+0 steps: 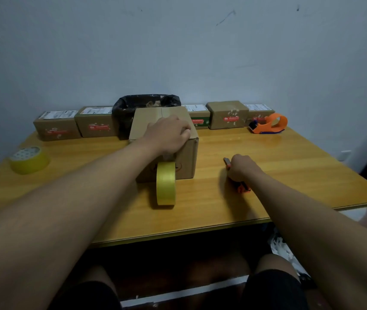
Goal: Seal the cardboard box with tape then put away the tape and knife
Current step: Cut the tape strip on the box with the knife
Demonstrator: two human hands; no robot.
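Observation:
A brown cardboard box (188, 157) stands at the middle of the wooden table (289, 171), its flaps closed. My left hand (169, 133) lies palm-down on the box top, pressing near its front right edge. A yellow tape roll (165, 183) stands on edge against the box's front face, and a strip of tape runs up from it to the box top under my hand. My right hand (242, 167) rests on the table to the right of the box, closed around an orange utility knife (242, 186) whose ends stick out of my fist.
A second yellow tape roll (29, 159) lies flat at the table's left edge. An orange tape dispenser (269, 124) sits at the back right. Several small cardboard parcels (227, 115) and a black-bagged bin (129, 106) line the wall behind the box.

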